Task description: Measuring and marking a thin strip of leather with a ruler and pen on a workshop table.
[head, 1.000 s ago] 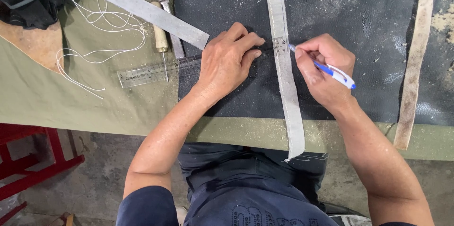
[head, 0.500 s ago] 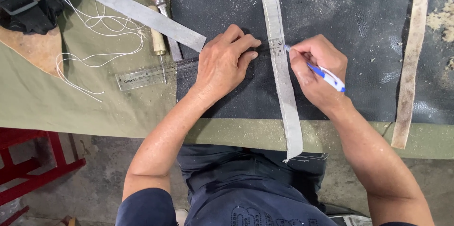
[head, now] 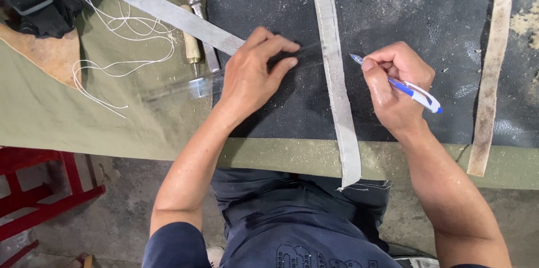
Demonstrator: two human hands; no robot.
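- Your left hand (head: 247, 74) has slid the clear ruler (head: 185, 88) leftward off the pale strip (head: 336, 83); a second ago its end lay across the strip, now it looks blurred with motion and its end stops short of the strip's left edge
- Your right hand (head: 396, 80) has pulled the pen (head: 401, 85) back to the right; its tip was at the strip's right edge by the ruler's end, and now it hangs clear of the strip over the black sheet (head: 393, 10)
- My reading: the marking at that spot is over, since ruler and pen have both left the strip
- Left hand: fingers flat and spread, pressing down on the ruler, not curled round it
- Right hand: closed round the pen in a writing grip
- The strip lies on the black sheet on the table (head: 67, 116), between your two hands, touching neither
- Its long axis runs away from you, leaning slightly; the near end overhangs the table edge toward your lap, the far end leaves the top of view
- The ruler lies crosswise to it, left end lower
- The pen points up-left toward the strip
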